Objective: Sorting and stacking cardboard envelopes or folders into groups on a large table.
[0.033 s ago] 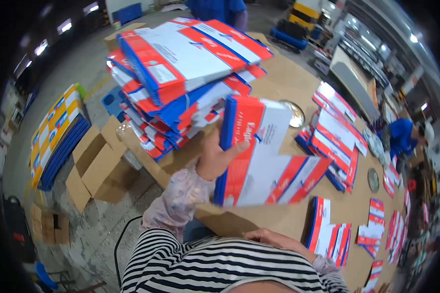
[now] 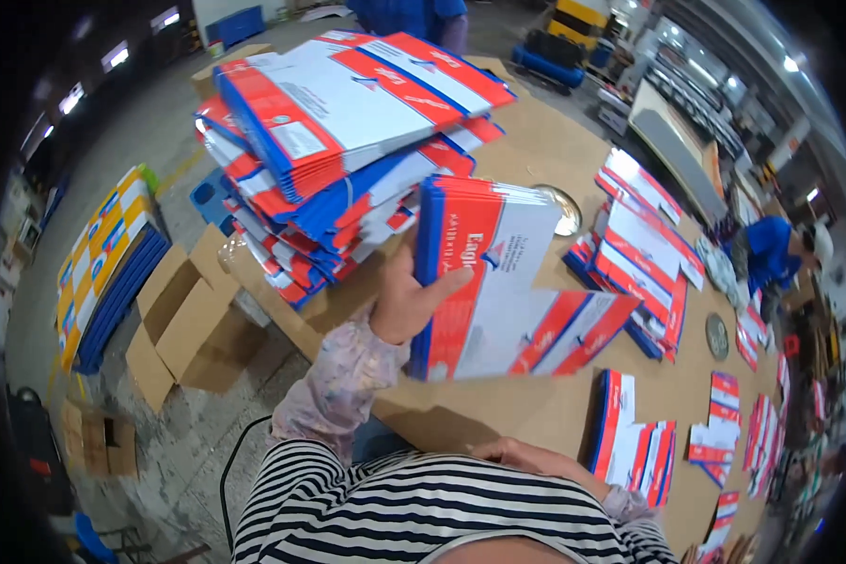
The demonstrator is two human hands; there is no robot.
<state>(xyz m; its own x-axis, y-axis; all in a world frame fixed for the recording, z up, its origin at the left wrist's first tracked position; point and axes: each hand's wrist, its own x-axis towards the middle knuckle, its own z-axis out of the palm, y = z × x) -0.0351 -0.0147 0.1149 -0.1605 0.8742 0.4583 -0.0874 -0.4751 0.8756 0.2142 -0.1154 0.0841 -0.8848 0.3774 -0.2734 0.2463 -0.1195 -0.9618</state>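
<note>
My left hand [image 2: 412,299] is closed round the left edge of a bundle of flat carton blanks [image 2: 508,324]. They are red, white and blue, cut in an L shape, and my thumb lies across the front sheet. The bundle stands tilted up above the brown table [image 2: 536,120], its top edges slightly fanned. My right hand [image 2: 526,458] rests low by the table's near edge against my striped top; its fingers are mostly hidden. Near it lies a smaller pile of like blanks [image 2: 620,442]. Beyond my left hand rises a tall, uneven stack of larger blanks [image 2: 348,103].
More piles of blanks [image 2: 634,249] lie along the table to the right, with a round metal dish [image 2: 562,209] beside them. An opened brown box [image 2: 183,324] and a yellow-and-white stack [image 2: 108,268] stand on the floor at left. A person in blue [image 2: 771,258] bends at far right.
The bundle in my left hand has risen slightly, and its separate sheets show more sharply at the top. My right hand has stayed in place.
</note>
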